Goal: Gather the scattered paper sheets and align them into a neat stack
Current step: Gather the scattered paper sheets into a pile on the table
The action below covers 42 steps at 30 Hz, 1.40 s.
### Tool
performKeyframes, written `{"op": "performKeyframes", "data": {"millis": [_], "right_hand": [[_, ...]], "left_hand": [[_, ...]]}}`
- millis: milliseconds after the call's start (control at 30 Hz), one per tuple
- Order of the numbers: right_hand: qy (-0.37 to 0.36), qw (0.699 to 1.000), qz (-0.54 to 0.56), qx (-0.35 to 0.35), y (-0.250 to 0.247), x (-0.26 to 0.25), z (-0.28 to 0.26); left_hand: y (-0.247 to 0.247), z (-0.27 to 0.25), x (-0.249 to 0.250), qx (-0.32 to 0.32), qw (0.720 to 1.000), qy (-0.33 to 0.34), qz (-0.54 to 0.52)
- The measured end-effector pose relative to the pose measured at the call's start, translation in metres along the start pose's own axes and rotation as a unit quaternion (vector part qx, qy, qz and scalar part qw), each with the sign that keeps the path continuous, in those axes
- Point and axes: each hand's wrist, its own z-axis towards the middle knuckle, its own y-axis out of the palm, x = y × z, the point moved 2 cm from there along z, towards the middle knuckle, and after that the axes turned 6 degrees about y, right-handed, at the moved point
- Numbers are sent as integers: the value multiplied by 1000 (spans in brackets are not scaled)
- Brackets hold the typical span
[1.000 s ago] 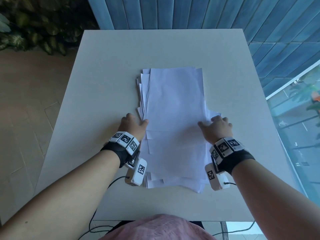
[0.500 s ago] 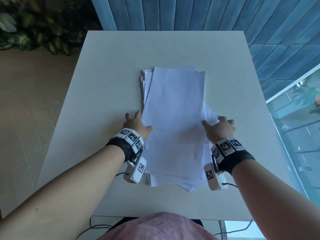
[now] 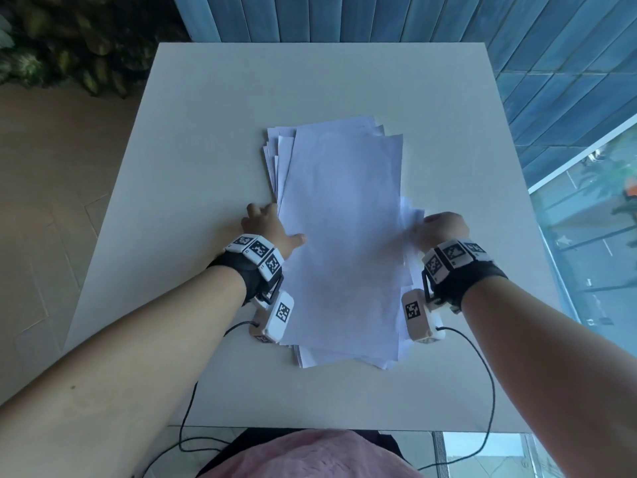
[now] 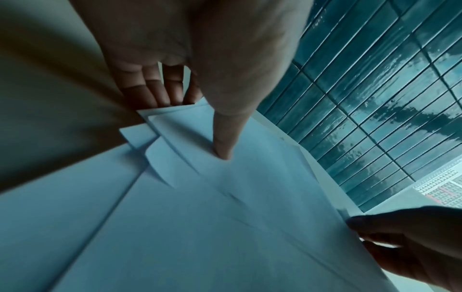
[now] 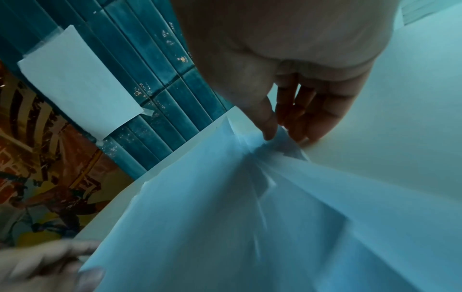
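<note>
A loose pile of white paper sheets (image 3: 344,236) lies lengthwise in the middle of the pale table (image 3: 206,150), its edges fanned out at the far left and near end. My left hand (image 3: 267,227) holds the pile's left edge. In the left wrist view its thumb (image 4: 222,146) presses on top and the fingers (image 4: 155,92) go under the sheets (image 4: 225,227). My right hand (image 3: 444,229) holds the right edge. In the right wrist view its thumb (image 5: 267,126) and fingers (image 5: 310,118) pinch crumpled sheet edges (image 5: 250,217).
The table's near edge (image 3: 344,427) is close to my body, and two black cables (image 3: 491,391) trail from the wrist cameras over it. A blue tiled wall (image 3: 344,15) stands behind the table, plants (image 3: 69,46) at the far left, glass (image 3: 593,236) on the right.
The top sheets have turned slightly clockwise. My left fingers have slid further along and under the left edge, and my right hand has closed on the right edge.
</note>
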Motion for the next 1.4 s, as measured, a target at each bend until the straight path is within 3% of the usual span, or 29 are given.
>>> {"op": "performKeyframes", "data": {"millis": [200,300,433,533,667,767,900,1133,1266,1400], "right_hand": [[-61,997,56,-7,-1,-28,0],[-81,995,62,9,2,-32,-1],[-13,998,-30,51,11,-14,-12],[-35,998,-56,9,26,-18,-26],[-14,999,23,-28,26,-26,-24],[-16,992,104,-65,16,-23,-20],[5,989,115,-89,9,-27,-22],[67,975,96,-190,-3,-34,-33],[44,976,104,-185,6,-36,-36],[0,982,109,-155,15,-37,-37]], "left_hand": [[5,-12,-22,-15,998,28,-60],[-1,-6,-23,23,994,-28,-102],[-10,1,-13,3,988,-100,-118],[-8,3,1,-13,991,-86,-101],[-8,8,10,-13,991,-70,-109],[-15,10,6,-13,977,-71,-199],[-24,13,5,-19,966,-58,-249],[-30,11,-5,-74,955,-158,-241],[-26,13,-7,-126,960,-126,-216],[-20,8,-1,-128,954,-82,-260]]}}
